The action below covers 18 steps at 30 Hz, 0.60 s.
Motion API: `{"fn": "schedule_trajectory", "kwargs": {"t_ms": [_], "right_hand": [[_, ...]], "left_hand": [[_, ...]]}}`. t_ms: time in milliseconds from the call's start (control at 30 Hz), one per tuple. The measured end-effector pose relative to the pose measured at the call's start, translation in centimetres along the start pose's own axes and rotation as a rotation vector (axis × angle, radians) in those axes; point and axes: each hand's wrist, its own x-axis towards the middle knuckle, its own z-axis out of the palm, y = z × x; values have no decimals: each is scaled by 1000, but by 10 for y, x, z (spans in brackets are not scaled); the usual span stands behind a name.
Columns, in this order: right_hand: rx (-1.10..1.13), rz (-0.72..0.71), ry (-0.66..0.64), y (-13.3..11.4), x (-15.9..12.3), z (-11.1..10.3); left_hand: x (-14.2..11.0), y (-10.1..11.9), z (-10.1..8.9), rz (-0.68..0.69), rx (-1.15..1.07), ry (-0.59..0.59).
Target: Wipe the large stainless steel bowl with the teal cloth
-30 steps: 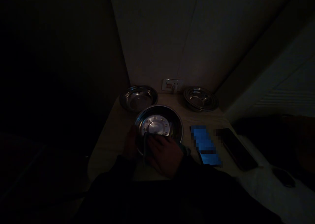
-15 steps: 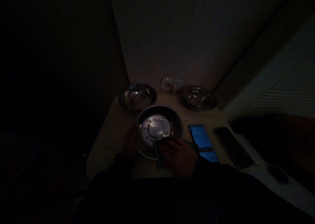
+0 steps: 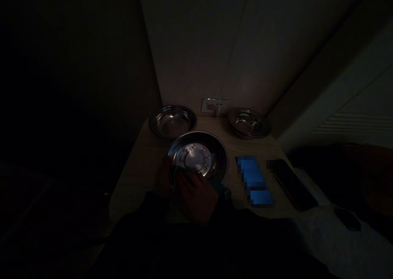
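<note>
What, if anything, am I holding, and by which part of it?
Your left grip holds the front metal bowl by its left side; your right grip has a teal cloth at the bowl's near side, though darkness hides which part it grasps.

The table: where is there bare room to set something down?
Bare tabletop shows left of the left hand, and a smaller patch between the back-left bowl and back-right bowl stack. It's crowded where the right hand, cloth and middle bowl meet.
</note>
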Motion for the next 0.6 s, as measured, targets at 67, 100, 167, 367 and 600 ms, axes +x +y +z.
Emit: {"fn": "schedule_trajectory", "kwargs": {"t_ms": [67,100,167,367,600], "right_hand": [[-23,-60,-34,10,-10,-4],[-41,-96,-53,18,-16,-8],[-83,-156,-80,35,-31,-17],[-170,-256,-20,59,-48,-28],[-117,-184,119,43,-39,-12]], "left_hand": [[0,4,-1,29,3,-27],[0,6,-1,44,7,-36],[-1,11,1,39,-3,-41],[2,14,2,-23,-89,-96],[6,3,-2,81,-75,-120]]}}
